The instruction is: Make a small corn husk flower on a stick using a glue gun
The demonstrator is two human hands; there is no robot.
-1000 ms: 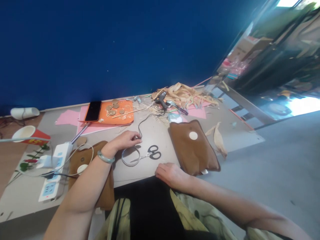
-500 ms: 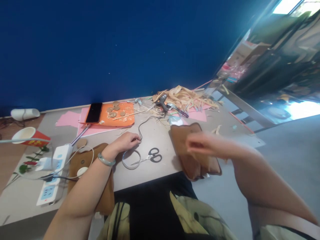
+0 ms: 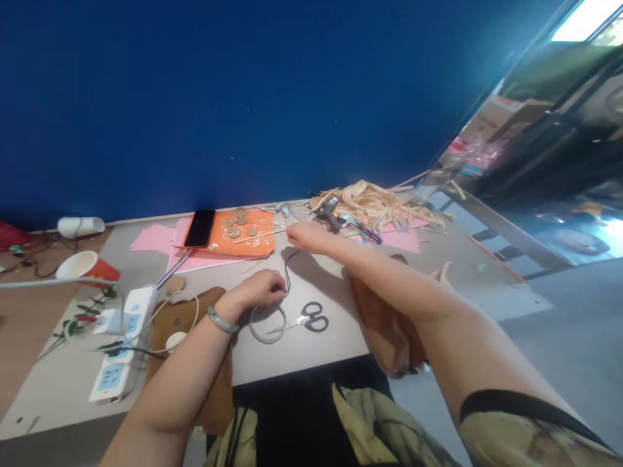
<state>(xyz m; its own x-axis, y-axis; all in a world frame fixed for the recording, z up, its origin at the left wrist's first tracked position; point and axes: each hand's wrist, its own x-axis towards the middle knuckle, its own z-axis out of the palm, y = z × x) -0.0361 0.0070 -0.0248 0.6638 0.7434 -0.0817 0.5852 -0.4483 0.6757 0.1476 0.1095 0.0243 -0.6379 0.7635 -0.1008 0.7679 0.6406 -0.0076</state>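
Observation:
My left hand (image 3: 265, 290) rests on the table with its fingers curled. The black cord (image 3: 288, 275) of the glue gun (image 3: 329, 213) runs to its fingertips; whether they grip it, I cannot tell. Closed and reaching across the table, my right hand (image 3: 309, 237) is beside a thin stick (image 3: 265, 236) and the cord; what it holds, if anything, is hidden. A grey ring (image 3: 267, 340) and black-handled scissors (image 3: 315, 316) lie close below my left hand. Under my right forearm sits a brown padded piece (image 3: 384, 324), partly covered.
At the back are an orange sheet (image 3: 265, 220) bearing small brown discs, a phone (image 3: 200, 228) and a heap of tan strips (image 3: 370, 198). A power strip (image 3: 141, 298), another brown piece (image 3: 178, 310) and a paper cup (image 3: 104, 267) stand at left.
My right hand has left the brown padded piece and moved forward and left, toward the stick and cord. My left hand has stayed in about the same place; the view has shifted slightly.

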